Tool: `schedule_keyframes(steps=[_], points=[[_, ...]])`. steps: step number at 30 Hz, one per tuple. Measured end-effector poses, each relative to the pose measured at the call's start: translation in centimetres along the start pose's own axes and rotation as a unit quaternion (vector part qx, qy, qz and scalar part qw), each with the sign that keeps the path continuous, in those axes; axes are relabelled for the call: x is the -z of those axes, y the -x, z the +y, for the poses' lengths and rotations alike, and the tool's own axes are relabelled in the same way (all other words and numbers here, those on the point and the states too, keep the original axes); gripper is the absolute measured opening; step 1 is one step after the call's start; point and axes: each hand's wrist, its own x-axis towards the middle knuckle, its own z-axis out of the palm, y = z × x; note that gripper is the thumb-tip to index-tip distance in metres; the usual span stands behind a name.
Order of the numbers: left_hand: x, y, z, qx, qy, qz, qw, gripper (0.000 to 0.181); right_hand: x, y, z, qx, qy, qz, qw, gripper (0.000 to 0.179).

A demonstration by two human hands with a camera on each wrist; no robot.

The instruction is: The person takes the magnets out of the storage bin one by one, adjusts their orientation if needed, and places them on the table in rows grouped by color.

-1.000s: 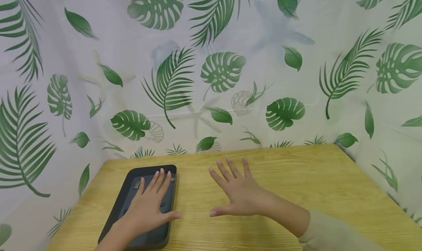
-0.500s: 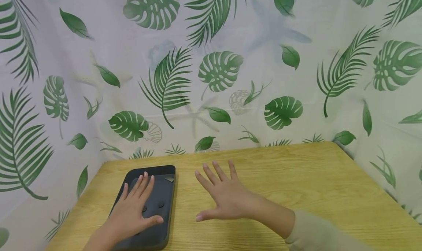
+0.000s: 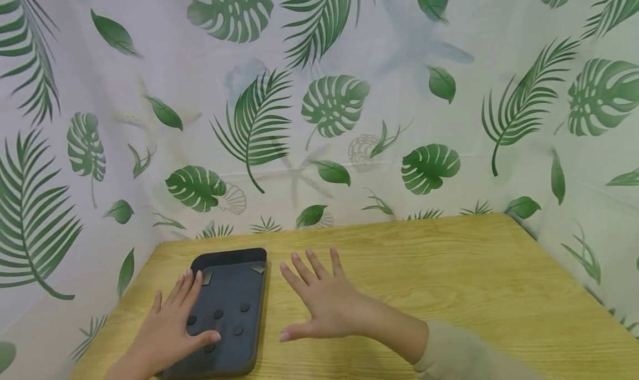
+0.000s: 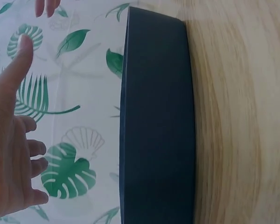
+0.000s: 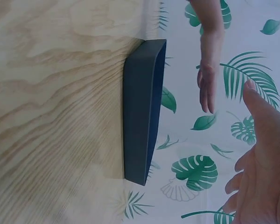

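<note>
A dark grey rectangular tray (image 3: 234, 288) with raised walls lies on the left of the table. Several small dark round pieces, one of them a disc (image 3: 244, 308), lie on its floor, and two small greyish flat pieces, such as the right one (image 3: 258, 268), sit at its far corners. Over the tray's left side hovers my left hand (image 3: 167, 327), fingers straight and thumb spread, holding nothing. My right hand (image 3: 326, 302) hangs above the table to the right of the tray, fingers fanned out. Both wrist views show the tray's outer wall (image 4: 158, 116) below the hands, apart from them.
The wood-grain table (image 3: 449, 280) stretches to the right and in front. A white cloth (image 3: 379, 191) printed with green leaves hangs behind the table and along both sides.
Both hands have drifted left, fingers still spread. The left hand has slid from over the tray's middle to its left side, uncovering more of the round pieces.
</note>
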Motion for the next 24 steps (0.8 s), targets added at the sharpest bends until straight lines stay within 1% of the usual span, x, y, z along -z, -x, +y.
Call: schedule_keyframes(steps=[3, 5, 9, 13, 16, 18, 19, 22, 24], points=[[0.2, 0.6, -0.8, 0.01, -0.008, 0.002, 0.9999, 0.117, -0.1, -0.4, -0.3, -0.002, -0.006, 0.001, 1.0, 0.103], [0.2, 1.0, -1.4, 0.019, -0.009, -0.002, 0.9998, 0.118, 0.0, -0.6, -0.5, -0.003, -0.012, 0.0, 0.9999, 0.104], [0.1, 1.5, -2.5, 0.041, -0.001, -0.023, 0.9989, 0.117, 0.0, -1.0, -0.9, -0.005, -0.02, 0.0, 0.9998, 0.103], [-0.3, 1.7, -3.5, 0.061, 0.005, -0.045, 0.9971, 0.114, -0.5, -1.5, -1.3, -0.003, -0.013, 0.004, 0.9999, 0.103], [-0.8, 1.8, -4.3, 0.067, 0.006, -0.055, 0.9962, 0.113, -0.9, -1.9, -1.5, 0.002, -0.015, 0.001, 0.9999, 0.103], [-1.1, 1.9, -4.9, 0.059, 0.008, -0.056, 0.9967, 0.114, -1.3, -2.2, -1.6, 0.007, -0.02, -0.003, 0.9998, 0.103], [-1.3, 2.0, -5.3, 0.049, 0.014, -0.054, 0.9972, 0.115, -1.4, -2.4, -1.6, 0.008, -0.023, -0.007, 0.9997, 0.103], [-1.8, 2.4, -6.3, 0.008, 0.05, -0.039, 0.998, 0.114, -2.1, -2.7, -1.7, 0.01, -0.03, -0.017, 0.9994, 0.103], [-2.2, 2.6, -6.9, -0.011, 0.077, -0.038, 0.9962, 0.111, -2.6, -2.9, -1.9, 0.009, -0.032, -0.022, 0.9992, 0.104]])
